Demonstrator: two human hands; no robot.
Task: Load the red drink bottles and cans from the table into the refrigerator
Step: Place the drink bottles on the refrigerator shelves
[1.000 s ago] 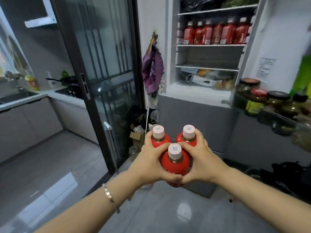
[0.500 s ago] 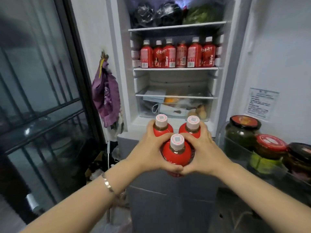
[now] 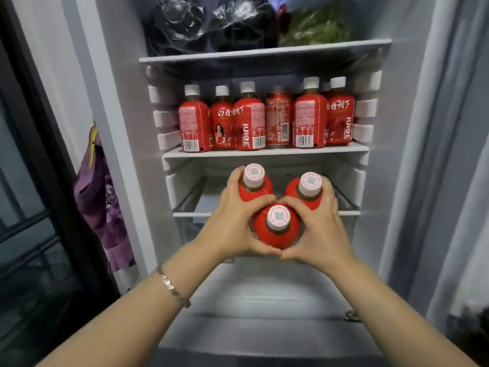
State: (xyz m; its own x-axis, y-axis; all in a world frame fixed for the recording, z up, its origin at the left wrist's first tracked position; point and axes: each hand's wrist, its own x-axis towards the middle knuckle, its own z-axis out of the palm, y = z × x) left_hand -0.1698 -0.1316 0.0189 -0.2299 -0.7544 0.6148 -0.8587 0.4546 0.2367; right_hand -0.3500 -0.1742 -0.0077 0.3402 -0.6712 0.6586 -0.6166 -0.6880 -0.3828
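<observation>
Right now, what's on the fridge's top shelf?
Two black plastic bags and leafy greens sit on the top shelf. The bags hide whatever's inside and behind them.

Your left hand [image 3: 232, 229] and right hand [image 3: 317, 234] cover the bodies of the three bottles [image 3: 266, 235] you grip (only caps and shoulders show). The black bags [image 3: 211, 22] are cut by the top edge; a rear bottle [image 3: 326, 87] hides behind the front row [image 3: 248, 123], its small print blurred.

Dim, cool indoor light, wide-angle view.
Glow falls from above the grip inside the refrigerator [image 3: 385, 181]; the three bottles [image 3: 276, 235] between left hand [image 3: 232, 223] and right hand [image 3: 318, 230] look sharp; frame edges either side bend and smear.
</observation>
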